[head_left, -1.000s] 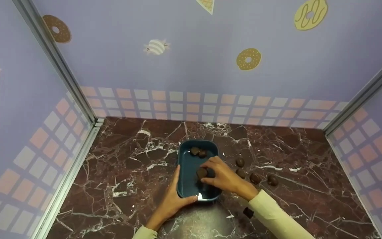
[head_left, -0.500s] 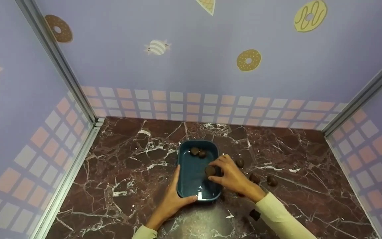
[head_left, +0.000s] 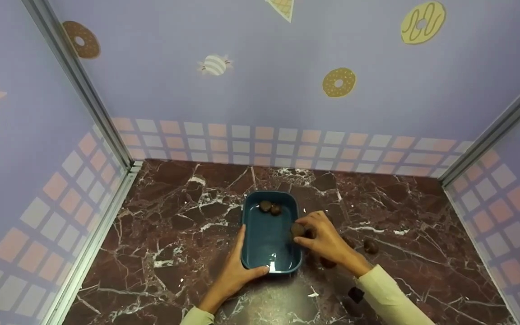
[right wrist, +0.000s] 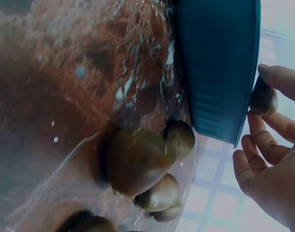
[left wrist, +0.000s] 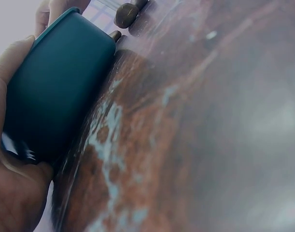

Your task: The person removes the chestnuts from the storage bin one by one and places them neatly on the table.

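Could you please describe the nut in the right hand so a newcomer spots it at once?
On the marbled table stands a teal dish. At its right rim in the head view, the right hand pinches the brown nut. It is the only nut held; others lie in the dish or on the table.

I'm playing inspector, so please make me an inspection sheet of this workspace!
Surface: dark red marble-look counter with white veins.
Job's things: teal rectangular dish with rounded corners, holding two brown roundish pieces at its far end; other brown pieces lie to its right; materials unclear.
Clutter: nothing seen.
Left grip: holds the dish's near left corner.
Right grip: pinches another brown piece at the dish's right rim.
Cables: nothing seen.
Surroundings: flat purple panels with doughnut pictures.
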Tool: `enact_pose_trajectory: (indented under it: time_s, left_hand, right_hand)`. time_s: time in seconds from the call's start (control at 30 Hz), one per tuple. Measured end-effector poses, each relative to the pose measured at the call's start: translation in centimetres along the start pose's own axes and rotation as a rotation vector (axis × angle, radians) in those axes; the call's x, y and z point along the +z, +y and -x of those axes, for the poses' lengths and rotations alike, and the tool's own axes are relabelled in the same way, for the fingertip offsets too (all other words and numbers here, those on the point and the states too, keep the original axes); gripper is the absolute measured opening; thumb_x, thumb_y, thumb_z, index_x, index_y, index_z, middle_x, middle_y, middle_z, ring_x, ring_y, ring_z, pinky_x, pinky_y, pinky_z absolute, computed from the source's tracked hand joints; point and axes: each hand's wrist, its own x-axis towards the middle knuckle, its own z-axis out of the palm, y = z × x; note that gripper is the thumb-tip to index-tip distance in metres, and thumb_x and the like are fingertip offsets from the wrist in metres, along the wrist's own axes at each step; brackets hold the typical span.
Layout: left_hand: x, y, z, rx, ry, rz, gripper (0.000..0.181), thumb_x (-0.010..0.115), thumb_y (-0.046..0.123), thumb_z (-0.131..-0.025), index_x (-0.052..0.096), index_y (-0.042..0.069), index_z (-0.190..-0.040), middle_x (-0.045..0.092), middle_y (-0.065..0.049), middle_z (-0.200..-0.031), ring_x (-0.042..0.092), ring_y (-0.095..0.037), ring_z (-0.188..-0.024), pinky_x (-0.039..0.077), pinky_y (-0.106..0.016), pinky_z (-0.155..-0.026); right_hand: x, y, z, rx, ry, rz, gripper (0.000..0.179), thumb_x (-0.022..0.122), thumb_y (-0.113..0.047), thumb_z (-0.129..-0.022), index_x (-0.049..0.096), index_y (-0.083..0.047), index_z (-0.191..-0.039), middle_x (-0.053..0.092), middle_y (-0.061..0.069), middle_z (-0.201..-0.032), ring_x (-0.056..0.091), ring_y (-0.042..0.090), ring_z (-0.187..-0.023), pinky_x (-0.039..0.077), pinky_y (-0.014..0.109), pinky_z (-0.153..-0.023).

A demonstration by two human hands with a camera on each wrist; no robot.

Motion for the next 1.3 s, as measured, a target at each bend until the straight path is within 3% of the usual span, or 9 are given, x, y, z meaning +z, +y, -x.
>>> enact_pose_trajectory:
  time_s: [0.67, 1.0, 1.3]
  left_hand:
    - [-0.1, 0.2, 0.1, -0.007, -0.002, -0.029, 0.136, 0.101, 0.038, -0.079, 0.011, 0.021, -0.180, 0.014, -0.019, -0.183, 0.016, -0.045, -0.167, 0.016, -0.070, -0.131]
    - [-0.1, 0.1, 0.1, -0.012, 0.007, -0.046, 0.135, 0.102, 0.036, -0.078, 0.013, 0.024, -0.180, 0.016, -0.018, -0.183, 0.017, -0.042, -0.167, 0.016, -0.066, -0.132]
    - [0.0, -0.2, 0.1, 0.012, 0.006, -0.031, 0.136, 0.103, 0.032, -0.077, 0.013, 0.021, -0.179, 0.016, -0.020, -0.182, 0.017, -0.044, -0.166, 0.014, -0.066, -0.132]
  right_hand:
    - [-1.5, 2.6, 1.4, 0.120, 0.036, 0.007, 0.038, 0.095, -0.016, -0.088, 0.082, -0.009, -0.122, 0.075, 0.004, -0.115, 0.060, 0.026, -0.113, 0.051, 0.046, -0.098]
    - [-1.8, 4.6, 2.1, 0.157, 0.041, 0.001, 0.039, 0.095, -0.012, -0.087, 0.081, 0.000, -0.121, 0.075, 0.007, -0.111, 0.060, 0.028, -0.110, 0.051, 0.046, -0.096]
    - [-2.0, 6.2, 2.7, 0.188, 0.062, 0.008, 0.036, 0.095, -0.010, -0.086, 0.080, 0.002, -0.116, 0.076, 0.011, -0.109, 0.061, 0.032, -0.110, 0.050, 0.050, -0.100]
